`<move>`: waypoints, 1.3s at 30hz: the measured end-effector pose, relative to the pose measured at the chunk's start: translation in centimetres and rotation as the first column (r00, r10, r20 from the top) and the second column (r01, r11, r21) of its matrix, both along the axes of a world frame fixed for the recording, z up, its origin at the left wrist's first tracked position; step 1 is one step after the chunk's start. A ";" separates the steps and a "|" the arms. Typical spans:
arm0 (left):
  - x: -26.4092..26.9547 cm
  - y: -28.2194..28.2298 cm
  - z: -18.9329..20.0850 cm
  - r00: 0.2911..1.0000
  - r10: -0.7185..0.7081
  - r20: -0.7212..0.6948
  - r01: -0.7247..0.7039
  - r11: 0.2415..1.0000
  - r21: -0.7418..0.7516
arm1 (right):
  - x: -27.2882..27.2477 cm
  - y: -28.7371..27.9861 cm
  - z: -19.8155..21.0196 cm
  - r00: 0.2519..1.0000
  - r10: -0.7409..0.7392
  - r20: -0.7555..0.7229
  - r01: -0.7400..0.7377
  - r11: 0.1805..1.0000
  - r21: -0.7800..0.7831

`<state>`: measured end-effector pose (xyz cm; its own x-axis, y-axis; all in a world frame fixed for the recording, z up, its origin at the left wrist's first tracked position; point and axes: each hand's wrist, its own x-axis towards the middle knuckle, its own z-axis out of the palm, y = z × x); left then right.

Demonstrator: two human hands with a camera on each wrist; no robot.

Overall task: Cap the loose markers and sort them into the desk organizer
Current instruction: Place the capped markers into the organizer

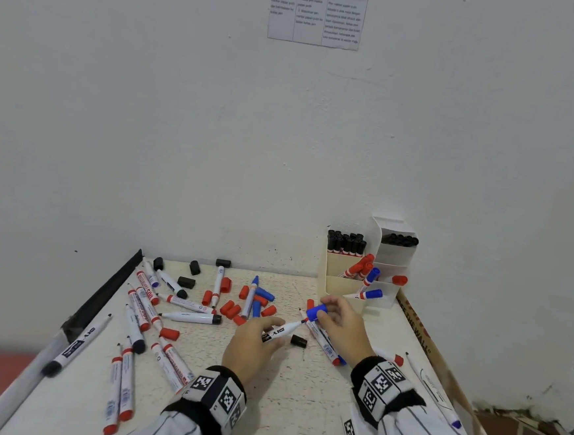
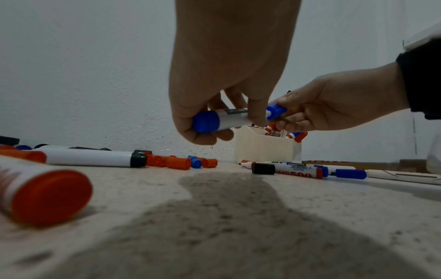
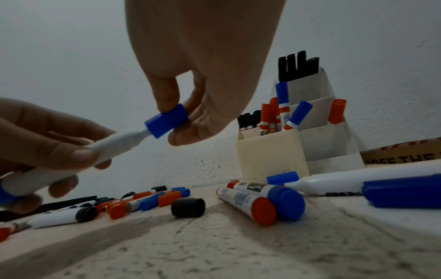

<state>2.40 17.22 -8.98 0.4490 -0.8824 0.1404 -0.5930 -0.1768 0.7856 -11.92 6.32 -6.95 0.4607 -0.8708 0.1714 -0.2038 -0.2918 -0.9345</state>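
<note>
My left hand (image 1: 255, 343) grips a white marker with a blue end (image 1: 283, 329) (image 2: 229, 120) (image 3: 71, 162), held just above the desk with its tip pointing right. My right hand (image 1: 335, 324) pinches a blue cap (image 1: 317, 313) (image 3: 166, 120) (image 2: 275, 111) between thumb and fingers, and the cap sits over the marker's tip. The white desk organizer (image 1: 359, 284) (image 3: 269, 156) stands at the back right, holding black, red and blue capped markers in separate compartments.
Several uncapped and capped markers and loose red caps (image 1: 230, 309), blue caps and black caps (image 1: 298, 341) lie scattered over the white desk (image 1: 264, 404). More markers (image 1: 325, 344) lie under my right hand. A wall runs behind the desk, and a cardboard strip (image 1: 421, 331) lines the right edge.
</note>
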 end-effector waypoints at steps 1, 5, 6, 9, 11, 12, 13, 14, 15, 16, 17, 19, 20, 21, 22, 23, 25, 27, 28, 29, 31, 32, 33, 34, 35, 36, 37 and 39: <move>0.1 0.1 0.0 1.000 0.006 0.001 -0.006 1.000 -0.008 | 0.2 0.2 -0.1 0.999 0.042 0.004 -0.042 0.999 0.031; 0.2 0.6 0.2 1.000 0.017 0.013 -0.017 0.999 -0.032 | 1.1 1.1 -0.6 0.988 0.156 -0.019 -0.153 0.983 0.097; 0.2 0.7 0.2 1.000 0.020 0.020 -0.019 0.999 -0.041 | 1.2 1.3 -0.6 0.985 0.171 -0.023 -0.168 0.980 0.108; 0.3 1.0 0.2 1.000 0.011 0.027 -0.010 0.999 -0.044 | 1.6 1.4 -0.7 0.974 0.198 -0.109 -0.187 0.977 0.100; 0.3 1.1 0.3 1.000 -0.004 0.010 0.005 0.998 -0.060 | 1.7 1.5 -0.6 0.967 0.204 -0.151 -0.192 0.977 0.094; 0.3 1.3 0.4 1.000 -0.012 0.009 0.013 0.999 -0.053 | 1.8 1.6 -0.6 0.966 0.208 -0.153 -0.193 0.975 0.109; 0.2 1.3 0.5 1.000 -0.024 0.009 0.024 0.999 -0.033 | 1.9 1.7 -0.5 0.967 0.211 -0.141 -0.192 0.972 0.139; 0.2 1.4 0.5 0.999 -0.038 0.015 0.038 0.999 -0.010 | 1.9 1.8 -0.3 0.969 0.213 -0.124 -0.190 0.966 0.174; 0.3 1.4 0.5 0.998 -0.052 0.026 0.052 0.999 0.014 | 2.0 2.0 -0.2 0.971 0.209 -0.112 -0.183 0.961 0.206; 0.3 1.5 0.6 0.997 -0.062 0.038 0.061 0.998 0.028 | 2.2 2.1 0.0 0.973 0.205 -0.102 -0.178 0.957 0.228; 0.2 1.7 0.7 0.997 -0.065 0.046 0.063 0.997 0.036 | 2.3 2.3 0.0 0.975 0.201 -0.097 -0.173 0.955 0.240; 0.1 2.0 0.9 0.994 -0.066 0.090 0.062 0.997 0.046 | 2.7 2.7 0.0 0.976 0.193 -0.103 -0.164 0.957 0.238; 0.0 2.1 1.1 0.989 -0.068 0.131 0.062 0.997 0.047 | 2.9 2.8 0.1 0.977 0.182 -0.111 -0.154 0.963 0.222; 0.0 2.2 1.3 0.983 -0.067 0.171 0.060 0.997 0.045 | 3.1 2.9 0.0 0.978 0.168 -0.121 -0.142 0.970 0.198; 0.0 2.3 1.5 0.977 -0.068 0.203 0.061 0.997 0.039 | 3.2 3.0 0.0 0.979 0.158 -0.125 -0.135 0.975 0.179; 0.0 2.4 1.6 0.972 -0.071 0.226 0.065 0.997 0.036 | 3.3 3.1 0.1 0.980 0.156 -0.125 -0.134 0.976 0.170; 0.1 2.5 1.8 0.963 -0.089 0.254 0.080 0.996 0.047 | 3.5 3.1 0.2 0.978 0.167 -0.124 -0.144 0.975 0.172; 0.4 2.6 2.0 0.967 -0.134 0.216 0.119 0.990 0.080 | 3.5 3.2 0.3 0.976 0.184 -0.114 -0.162 0.970 0.184; 0.6 2.6 2.2 0.971 -0.160 0.178 0.145 0.985 0.093 | 3.5 3.3 0.3 0.976 0.193 -0.104 -0.172 0.968 0.183; 0.7 2.6 2.4 0.972 -0.178 0.153 0.163 0.981 0.105 | 3.5 3.4 0.4 0.976 0.199 -0.094 -0.180 0.968 0.176; 0.7 2.6 2.8 0.962 -0.186 0.200 0.162 0.978 0.132 | 3.4 3.7 0.6 0.974 0.204 -0.099 -0.189 0.971 0.145; 0.7 2.6 3.0 0.946 -0.173 0.275 0.140 0.981 0.135 | 3.4 3.9 0.8 0.974 0.197 -0.113 -0.182 0.975 0.130; 0.6 2.7 3.1 0.919 -0.145 0.367 0.105 0.986 0.128 | 3.5 3.9 0.9 0.973 0.192 -0.125 -0.177 0.977 0.119; 0.4 2.9 3.2 0.894 -0.116 0.433 0.072 0.991 0.116 | 3.6 4.0 1.1 0.975 0.188 -0.117 -0.171 0.975 0.140; 0.2 2.9 3.3 0.886 -0.096 0.454 0.055 0.993 0.103 | 3.8 4.0 1.2 0.981 0.178 -0.080 -0.160 0.968 0.193; 0.1 2.9 3.5 0.894 -0.098 0.436 0.058 0.993 0.105 | 3.8 4.1 1.4 0.984 0.169 -0.046 -0.153 0.958 0.244; 0.0 2.8 3.6 0.918 -0.119 0.379 0.080 0.990 0.117 | 3.8 4.1 1.4 0.987 0.161 -0.025 -0.148 0.953 0.264; 0.2 2.5 3.9 0.972 -0.166 0.167 0.142 0.979 0.143 | 3.8 4.2 1.4 0.986 0.164 -0.021 -0.155 0.960 0.232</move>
